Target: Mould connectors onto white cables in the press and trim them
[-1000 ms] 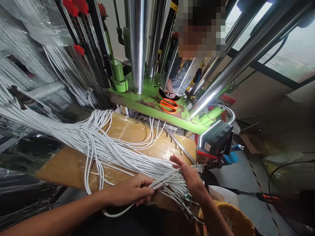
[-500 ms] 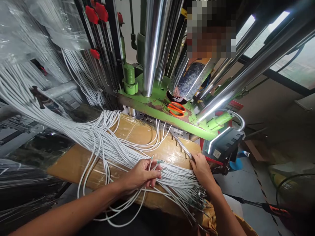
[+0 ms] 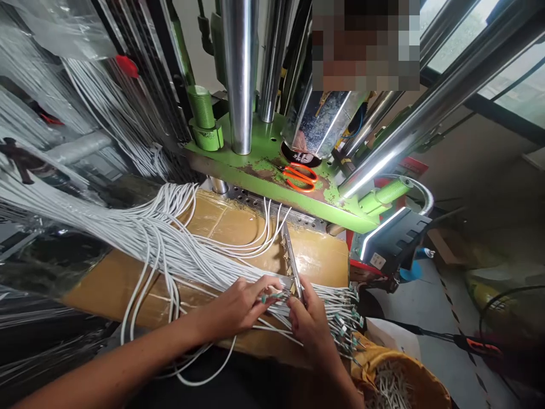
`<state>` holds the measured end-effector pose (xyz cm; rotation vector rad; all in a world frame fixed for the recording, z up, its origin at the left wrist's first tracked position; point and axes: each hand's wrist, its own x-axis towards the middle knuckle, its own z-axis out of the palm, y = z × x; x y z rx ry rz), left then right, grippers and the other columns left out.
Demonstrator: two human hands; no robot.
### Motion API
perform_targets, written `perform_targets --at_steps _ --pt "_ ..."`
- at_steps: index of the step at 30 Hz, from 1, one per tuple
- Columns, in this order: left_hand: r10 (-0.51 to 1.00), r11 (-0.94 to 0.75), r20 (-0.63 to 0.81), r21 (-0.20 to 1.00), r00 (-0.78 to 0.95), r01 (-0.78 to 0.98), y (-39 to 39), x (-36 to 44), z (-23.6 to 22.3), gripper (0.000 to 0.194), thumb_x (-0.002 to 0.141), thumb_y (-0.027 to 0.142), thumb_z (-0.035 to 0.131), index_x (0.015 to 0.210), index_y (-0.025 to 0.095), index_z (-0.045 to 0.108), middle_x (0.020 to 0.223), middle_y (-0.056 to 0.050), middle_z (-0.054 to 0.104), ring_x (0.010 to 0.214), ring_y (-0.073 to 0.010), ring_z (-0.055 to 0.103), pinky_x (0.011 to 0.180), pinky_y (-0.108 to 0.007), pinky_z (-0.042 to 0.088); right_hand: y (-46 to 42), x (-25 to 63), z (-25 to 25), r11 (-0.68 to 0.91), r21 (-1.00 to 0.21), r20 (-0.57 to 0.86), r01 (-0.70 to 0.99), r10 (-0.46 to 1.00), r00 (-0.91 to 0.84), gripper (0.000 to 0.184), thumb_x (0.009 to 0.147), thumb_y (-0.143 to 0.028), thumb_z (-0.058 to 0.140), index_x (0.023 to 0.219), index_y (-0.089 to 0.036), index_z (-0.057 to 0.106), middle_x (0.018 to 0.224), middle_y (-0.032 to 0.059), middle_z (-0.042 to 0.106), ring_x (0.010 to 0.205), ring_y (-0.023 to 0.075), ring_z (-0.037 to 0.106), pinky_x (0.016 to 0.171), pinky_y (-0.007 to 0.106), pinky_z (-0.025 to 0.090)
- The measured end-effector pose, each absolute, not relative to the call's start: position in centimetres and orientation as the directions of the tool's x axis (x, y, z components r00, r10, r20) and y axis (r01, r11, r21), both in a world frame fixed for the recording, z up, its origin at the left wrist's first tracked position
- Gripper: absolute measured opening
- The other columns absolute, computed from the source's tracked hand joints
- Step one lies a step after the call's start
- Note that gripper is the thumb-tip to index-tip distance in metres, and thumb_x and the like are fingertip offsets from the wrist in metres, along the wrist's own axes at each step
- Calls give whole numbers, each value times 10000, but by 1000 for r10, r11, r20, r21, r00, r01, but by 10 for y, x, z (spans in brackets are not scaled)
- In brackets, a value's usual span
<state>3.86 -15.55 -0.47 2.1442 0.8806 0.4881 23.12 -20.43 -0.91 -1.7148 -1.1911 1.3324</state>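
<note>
From here I can see the slotted metal bar (image 3: 292,258) slanting over the cardboard (image 3: 221,213), its near end clamped in the right hand (image 3: 313,321). Just beside that end, the left hand (image 3: 238,304) pinches some green-tipped cable ends (image 3: 272,296) between thumb and fingers. The two hands are close together; I can't tell whether any tip is seated in the bar's small brass-coloured clips (image 3: 293,288).

What would worry me is a tip slipping or sitting crooked, since the ends are thin and bunched in one pinch. The bar is gripped at one end, so a push on a clip could twist it. It also lies over the white cable bundle (image 3: 191,244), and a loose strand could snag on a clip or get trapped beneath.

The bar's far end comes up near the front edge of the green machine plate (image 3: 264,184), beside the few cables (image 3: 266,221) running in under it; swinging it forward could knock them. Orange-handled scissors (image 3: 301,176) lie on top of that plate.

The easiest room is the bare cardboard to the bar's right, up to the board's right edge. Lower down, the crowded cable tips (image 3: 347,324) reach out near the yellow-lined bin (image 3: 430,378), so a rightward sweep there could drag them off.
</note>
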Motion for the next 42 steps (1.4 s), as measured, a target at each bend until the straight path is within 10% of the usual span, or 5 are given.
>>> perform_targets --at_steps 9,23,42 --pt "642 -495 119 819 758 290 -156 47 -19 219 899 138 419 961 183 625 858 -35 706 780 -159 647 715 -237 421 -207 228 -15 -284 -894 -225 346 954 200 537 804 -263 489 1333 -170 501 1039 63 672 1029 233 594 895 352 500" --pt "576 -487 51 823 816 292 -153 44 -16 358 896 148 432 1215 221 576 1098 -50 708 950 -184 669 841 -263 463 -207 227 -12 -274 -931 -242 239 958 156 519 827 -191 471 1346 -171 476 1334 58 571 1248 213 500 1098 395 362" --pt "683 -418 159 885 713 204 -153 60 -32 279 943 257 459 1051 205 711 973 -68 744 914 -174 695 831 -247 495 -208 228 -17 -259 -906 -224 335 964 141 558 831 -183 441 1387 -143 431 1366 81 545 1320 202 437 1105 343 345"
